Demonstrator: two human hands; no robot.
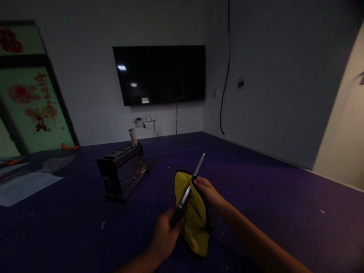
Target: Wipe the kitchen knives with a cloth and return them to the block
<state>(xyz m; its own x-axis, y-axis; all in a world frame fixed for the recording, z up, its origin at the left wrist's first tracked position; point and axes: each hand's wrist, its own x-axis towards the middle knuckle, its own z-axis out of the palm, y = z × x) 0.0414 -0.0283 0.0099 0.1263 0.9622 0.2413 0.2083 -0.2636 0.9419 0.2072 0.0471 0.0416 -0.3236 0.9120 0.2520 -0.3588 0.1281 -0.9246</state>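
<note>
In my left hand (166,232) is the dark handle of a long, narrow knife (185,195), its blade slanting up and to the right. My right hand (207,190) pinches a yellow cloth (195,220) with dark edging around the middle of the blade. The blade's tip sticks out above the cloth, and the cloth's lower part hangs down between my hands. To the left stands a black knife block (121,157) with clear sides; one speckled handle (132,136) rises from its far end.
A printed sheet (25,186) and clear plastic wrapping (58,163) lie on the purple surface (256,212) at the left. White scraps are scattered about. A television (162,76) hangs on the far wall, and a black cable (226,76) dangles to its right.
</note>
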